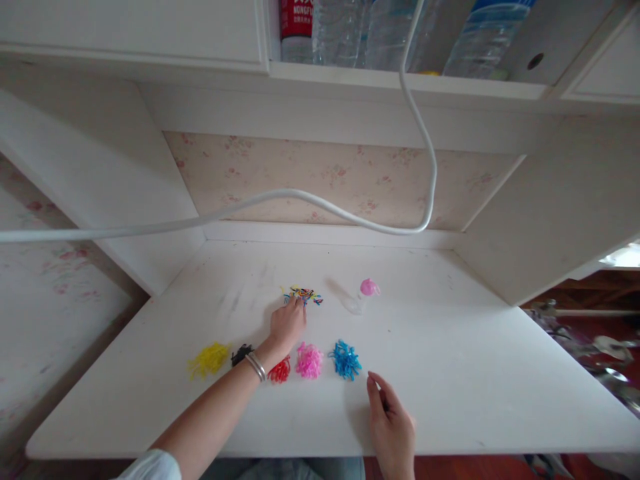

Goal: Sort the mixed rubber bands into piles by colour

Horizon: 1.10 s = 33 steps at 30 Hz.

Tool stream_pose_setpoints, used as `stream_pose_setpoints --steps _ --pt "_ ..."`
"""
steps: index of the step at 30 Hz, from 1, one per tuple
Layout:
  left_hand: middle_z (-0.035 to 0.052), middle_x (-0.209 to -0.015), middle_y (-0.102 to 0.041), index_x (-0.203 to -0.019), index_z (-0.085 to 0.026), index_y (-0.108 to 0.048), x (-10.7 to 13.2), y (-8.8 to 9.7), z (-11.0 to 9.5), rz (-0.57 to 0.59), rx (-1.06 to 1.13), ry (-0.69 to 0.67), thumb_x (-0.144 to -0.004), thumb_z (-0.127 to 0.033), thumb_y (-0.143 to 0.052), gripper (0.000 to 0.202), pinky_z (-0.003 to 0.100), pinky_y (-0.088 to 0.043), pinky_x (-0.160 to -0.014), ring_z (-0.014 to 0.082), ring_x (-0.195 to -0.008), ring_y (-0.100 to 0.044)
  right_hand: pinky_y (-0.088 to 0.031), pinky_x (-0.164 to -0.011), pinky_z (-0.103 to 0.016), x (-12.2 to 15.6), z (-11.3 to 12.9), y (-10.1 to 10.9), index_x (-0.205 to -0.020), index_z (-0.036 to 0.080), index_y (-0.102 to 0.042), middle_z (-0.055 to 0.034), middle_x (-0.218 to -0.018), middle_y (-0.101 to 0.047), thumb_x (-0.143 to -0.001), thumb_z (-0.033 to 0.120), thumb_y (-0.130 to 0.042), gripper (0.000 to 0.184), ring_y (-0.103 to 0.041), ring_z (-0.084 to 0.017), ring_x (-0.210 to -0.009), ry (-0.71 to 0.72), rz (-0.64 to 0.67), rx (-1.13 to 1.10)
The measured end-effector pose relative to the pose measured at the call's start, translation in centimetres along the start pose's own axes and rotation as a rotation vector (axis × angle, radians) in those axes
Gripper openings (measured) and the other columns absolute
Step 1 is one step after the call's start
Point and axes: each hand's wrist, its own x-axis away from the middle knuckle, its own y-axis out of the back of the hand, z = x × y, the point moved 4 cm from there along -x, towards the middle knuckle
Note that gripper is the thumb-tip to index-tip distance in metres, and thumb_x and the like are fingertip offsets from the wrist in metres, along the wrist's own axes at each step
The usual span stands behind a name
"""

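Note:
My left hand (289, 325) reaches across to a mixed pile of small coloured rubber bands (306, 293). Its bent fingers touch the pile's near edge, and the fingertips are partly hidden. Close to the front edge, my right hand (393, 423) is closed, with thumb and forefinger drawn together; anything between them is too small to make out. Sorted heaps form a row: yellow bands (210, 360), black bands (242, 355), red bands (280, 371), pink bands (309, 361) and blue bands (346, 360). My left forearm partly covers the black and red heaps.
A clear container (354, 305) with a pink lid (369, 287) sits behind the heaps on the white desk (450, 380). A white cable (300, 194) crosses in front of the view. Bottles (340, 33) stand in the shelf above. Side panels flank the desk.

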Motion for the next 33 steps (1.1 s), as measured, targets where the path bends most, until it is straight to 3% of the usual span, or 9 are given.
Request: stream_pose_setpoints --steps 6,12,19,25,29,33 --pt "0.0121 -0.114 -0.057 -0.112 -0.018 -0.055 0.2 0.3 -0.1 0.014 -0.007 -0.017 -0.093 -0.028 -0.025 0.037 0.029 -0.048 -0.069 0.0189 -0.084 -0.062 -0.04 -0.055 -0.018 0.2 0.0 0.0 -0.101 0.018 -0.068 -0.0005 -0.064 -0.064 -0.078 0.062 -0.046 0.054 -0.055 -0.013 -0.057 0.013 -0.006 -0.008" --pt "0.0077 -0.107 -0.059 -0.104 -0.021 -0.058 2.2 1.7 -0.8 0.076 0.047 -0.109 -0.093 -0.031 -0.027 0.034 0.029 -0.047 -0.071 0.0172 -0.082 -0.062 -0.038 -0.052 -0.018 0.2 0.0 0.0 -0.101 0.017 -0.068 0.0 -0.061 -0.062 -0.079 0.06 -0.046 0.053 -0.052 -0.012 -0.053 0.044 -0.011 0.0" --pt "0.0019 -0.097 -0.062 -0.091 -0.025 -0.064 4.7 2.7 -4.1 0.2 0.164 -0.34 -0.091 -0.035 -0.035 0.03 0.025 -0.045 -0.075 0.0139 -0.085 -0.061 -0.039 -0.052 -0.018 0.3 0.3 0.0 -0.1 0.016 -0.069 -0.0004 -0.061 -0.062 -0.078 0.061 -0.047 0.054 -0.052 -0.012 -0.054 0.038 -0.019 -0.01" --pt "0.0026 -0.09 -0.065 -0.079 -0.024 -0.067 4.8 2.1 -6.2 0.224 0.225 -0.404 -0.088 -0.034 -0.041 0.029 0.026 -0.044 -0.071 0.0149 -0.078 -0.062 -0.038 -0.052 -0.017 0.5 0.7 0.0 -0.1 0.015 -0.068 -0.0012 -0.064 -0.063 -0.078 0.059 -0.048 0.052 -0.053 -0.012 -0.055 0.028 -0.021 -0.036" --pt "0.0012 -0.085 -0.065 -0.074 -0.025 -0.066 4.4 2.5 -5.1 0.184 0.267 -0.369 -0.088 -0.032 -0.042 0.029 0.025 -0.043 -0.07 0.0143 -0.077 -0.061 -0.038 -0.051 -0.018 0.5 0.9 0.1 -0.099 0.015 -0.068 -0.0009 -0.062 -0.062 -0.078 0.06 -0.047 0.053 -0.051 -0.012 -0.054 0.032 -0.022 -0.056" --pt "0.0023 -0.089 -0.065 -0.086 -0.023 -0.064 5.1 4.1 -2.1 0.097 0.316 -0.267 -0.091 -0.029 -0.036 0.029 0.024 -0.042 -0.075 0.0137 -0.083 -0.06 -0.038 -0.051 -0.018 0.5 0.9 0.1 -0.099 0.016 -0.069 -0.0003 -0.06 -0.061 -0.077 0.06 -0.048 0.053 -0.051 -0.012 -0.052 0.033 -0.003 -0.037"
